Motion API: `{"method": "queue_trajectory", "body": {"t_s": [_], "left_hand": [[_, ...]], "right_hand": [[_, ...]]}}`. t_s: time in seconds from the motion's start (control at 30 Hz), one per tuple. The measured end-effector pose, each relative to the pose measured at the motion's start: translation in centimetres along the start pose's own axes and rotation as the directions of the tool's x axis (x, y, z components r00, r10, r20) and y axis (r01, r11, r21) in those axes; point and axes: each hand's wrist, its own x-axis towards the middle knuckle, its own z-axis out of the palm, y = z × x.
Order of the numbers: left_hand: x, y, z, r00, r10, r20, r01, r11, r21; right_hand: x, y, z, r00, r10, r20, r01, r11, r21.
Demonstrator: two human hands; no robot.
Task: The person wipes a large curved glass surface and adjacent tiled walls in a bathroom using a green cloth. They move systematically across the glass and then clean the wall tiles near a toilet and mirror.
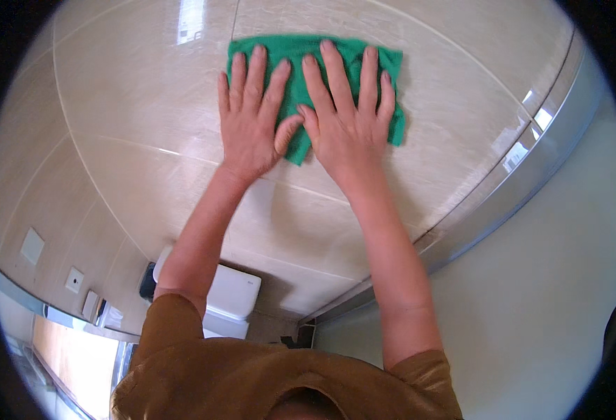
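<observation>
A green cloth [297, 87] lies spread flat against the beige tiled wall [140, 91]. My left hand [252, 119] presses on its left part, palm down with the fingers spread. On its right part rests my right hand [350, 115], also flat with fingers apart. The two thumbs nearly meet over the lower middle of the cloth. Some folds show between the fingers of my right hand, and the cloth's edges stick out above and to the right of the hands.
Below my left forearm stands a white toilet [234, 290]. A metal-framed frosted panel [504, 280] runs along the right side. On the left wall sit a blank plate [32, 246] and a socket [74, 280]. Grout lines cross the tiles.
</observation>
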Motion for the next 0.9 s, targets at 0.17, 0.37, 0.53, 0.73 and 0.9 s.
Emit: {"method": "queue_trajectory", "body": {"t_s": [0.17,0.37,0.53,0.73,0.9], "left_hand": [[-7.5,3.7,0.5,0.983,-0.077,0.164,0.085,0.996,-0.041],[-16.2,6.6,1.0,0.96,-0.085,0.268,0.109,0.991,-0.074],[-17.8,4.5,0.4,0.934,0.018,0.356,-0.017,1.0,-0.004],[-16.2,0.4,-0.3,0.96,-0.072,0.27,0.055,0.996,0.072],[-17.1,0.2,-0.3,0.94,-0.318,0.123,0.314,0.948,0.056]], "right_hand": [[-7.7,-1.3,-0.6,0.986,0.075,0.146,-0.072,0.997,-0.025],[-17.6,-3.6,-0.1,0.96,0.148,0.239,-0.132,0.988,-0.082],[-17.8,-5.3,0.1,0.948,0.144,0.284,-0.128,0.989,-0.074],[-12.1,-7.1,1.7,0.963,0.064,0.262,-0.065,0.998,-0.006],[-8.5,-8.4,2.7,0.946,-0.105,0.306,0.063,0.988,0.144]]}}
